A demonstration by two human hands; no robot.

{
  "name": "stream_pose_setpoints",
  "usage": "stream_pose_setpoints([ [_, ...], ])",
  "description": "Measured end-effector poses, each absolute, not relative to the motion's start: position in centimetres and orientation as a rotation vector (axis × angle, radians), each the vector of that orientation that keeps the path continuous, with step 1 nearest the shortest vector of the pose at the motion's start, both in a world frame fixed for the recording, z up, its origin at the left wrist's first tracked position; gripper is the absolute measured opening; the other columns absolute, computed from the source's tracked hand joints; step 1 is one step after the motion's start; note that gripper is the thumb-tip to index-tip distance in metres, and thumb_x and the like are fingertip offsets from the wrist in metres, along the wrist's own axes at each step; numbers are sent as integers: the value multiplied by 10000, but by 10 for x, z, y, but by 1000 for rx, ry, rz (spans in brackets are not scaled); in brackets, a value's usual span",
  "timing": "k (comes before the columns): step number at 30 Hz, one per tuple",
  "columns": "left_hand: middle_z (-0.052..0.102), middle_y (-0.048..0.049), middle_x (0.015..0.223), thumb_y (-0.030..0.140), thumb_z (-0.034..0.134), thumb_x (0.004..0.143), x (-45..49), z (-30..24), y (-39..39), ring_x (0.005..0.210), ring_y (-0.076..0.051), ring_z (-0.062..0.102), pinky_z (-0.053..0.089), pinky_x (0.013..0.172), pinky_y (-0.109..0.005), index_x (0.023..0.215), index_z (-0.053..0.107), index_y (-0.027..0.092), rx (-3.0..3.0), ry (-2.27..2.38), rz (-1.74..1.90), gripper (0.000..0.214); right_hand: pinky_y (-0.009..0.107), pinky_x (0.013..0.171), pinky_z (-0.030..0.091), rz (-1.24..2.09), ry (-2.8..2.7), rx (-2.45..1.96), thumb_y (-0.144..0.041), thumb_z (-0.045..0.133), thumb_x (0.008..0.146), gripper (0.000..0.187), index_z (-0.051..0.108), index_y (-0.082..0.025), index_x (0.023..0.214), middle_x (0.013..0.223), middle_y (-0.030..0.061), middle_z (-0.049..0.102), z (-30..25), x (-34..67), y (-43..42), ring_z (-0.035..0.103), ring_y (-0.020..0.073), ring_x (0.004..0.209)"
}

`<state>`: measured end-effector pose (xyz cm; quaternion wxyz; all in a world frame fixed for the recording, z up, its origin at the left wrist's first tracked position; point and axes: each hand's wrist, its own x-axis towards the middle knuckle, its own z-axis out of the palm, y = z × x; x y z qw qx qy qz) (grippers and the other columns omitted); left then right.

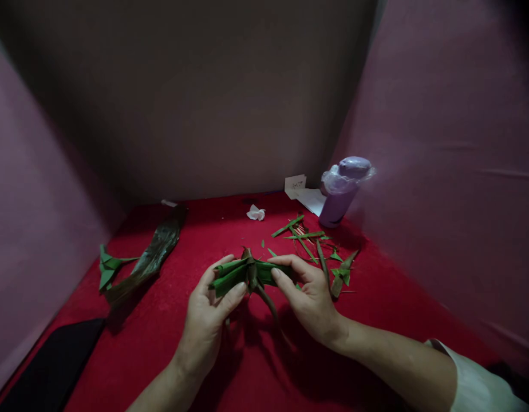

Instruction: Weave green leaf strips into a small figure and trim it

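Note:
A folded green leaf piece (pixel 247 273) with a brown strip tied round its middle is held above the red cloth (pixel 196 240). My left hand (pixel 208 315) pinches its left end between thumb and fingers. My right hand (pixel 307 294) grips its right end, thumb on top. A brown tail of the strip hangs down between the hands.
Cut green leaf strips (pixel 305 237) lie scattered to the right. A long dark leaf (pixel 150 260) and a small folded green shape (pixel 107 269) lie at left. A purple bottle (pixel 344 189) and white papers (pixel 303 191) stand at the back right. A black flat object (pixel 54 366) sits at front left.

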<state>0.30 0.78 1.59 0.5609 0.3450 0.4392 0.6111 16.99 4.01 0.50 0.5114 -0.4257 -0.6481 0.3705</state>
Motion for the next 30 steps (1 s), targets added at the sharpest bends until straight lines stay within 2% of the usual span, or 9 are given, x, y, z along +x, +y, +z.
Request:
stream_pose_setpoints([
  [10, 642, -74, 1226, 263, 805, 641, 4, 14, 8, 1105, -220, 612, 507, 894, -277, 1172, 571, 241, 1002, 1135, 1407, 581, 274, 636, 465, 797, -1586, -1076, -228, 559, 871, 121, 654, -197, 939, 817, 12, 681, 7, 170, 43, 594, 144, 683],
  [14, 692, -63, 1113, 299, 776, 680, 2, 15, 8, 1002, -207, 654, 537, 837, -281, 1099, 621, 216, 944, 1186, 1447, 455, 255, 586, 427, 770, -1658, -1045, -202, 561, 861, 118, 666, -191, 913, 801, 8, 682, 11, 171, 40, 556, 126, 641],
  [18, 723, -49, 959, 297, 758, 703, -3, 17, 11, 818, -185, 686, 577, 754, -307, 984, 674, 167, 866, 1162, 1419, 321, 265, 639, 460, 893, -1651, -981, -240, 550, 883, 123, 647, -198, 948, 846, 17, 677, 10, 171, 40, 591, 144, 713],
  [24, 733, -61, 920, 259, 736, 731, -8, 18, 17, 850, -210, 685, 590, 764, -357, 922, 703, 137, 761, 1071, 1439, 229, 303, 725, 495, 1065, -1559, -920, -306, 560, 892, 138, 625, -216, 974, 895, 29, 664, 6, 170, 44, 625, 176, 817],
  [30, 751, -60, 963, 258, 708, 765, -9, 18, 15, 923, -209, 688, 555, 854, -318, 956, 713, 168, 894, 1064, 1512, 212, 304, 795, 478, 1092, -1546, -804, -335, 649, 840, 227, 614, -251, 1048, 988, 27, 641, 10, 175, 40, 600, 177, 913],
])
